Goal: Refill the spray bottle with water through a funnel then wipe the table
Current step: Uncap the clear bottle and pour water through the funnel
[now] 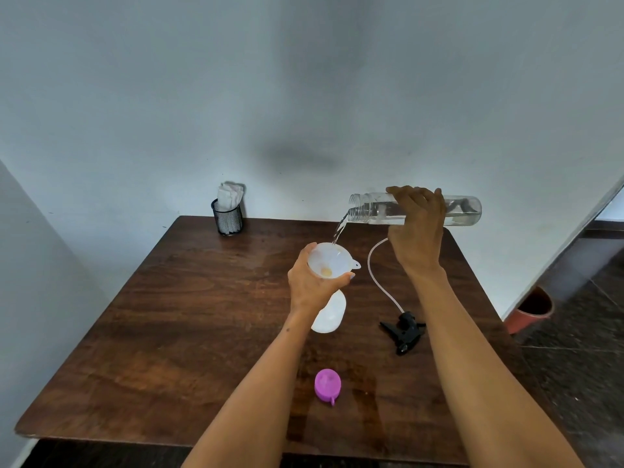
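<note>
From the head camera, a clear bottle (462, 211) is held on its side by the right hand (418, 228), fingers curled round it, and water (339, 229) is poured from its mouth into a white funnel (329, 260). The funnel is gripped by the left hand (312, 282) atop the white spray bottle (331, 314) on the table (169, 315). A black spray head (403, 329) with its tube and a purple cap (327, 384) are laid nearby.

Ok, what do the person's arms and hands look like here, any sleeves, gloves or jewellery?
Both forearms are bare up to the bottom edge of the head view, with no sleeves showing. The left hand and right hand wear no gloves, and no rings, watch or bracelet can be seen. A small dark spot marks the left forearm near the wrist.
</note>
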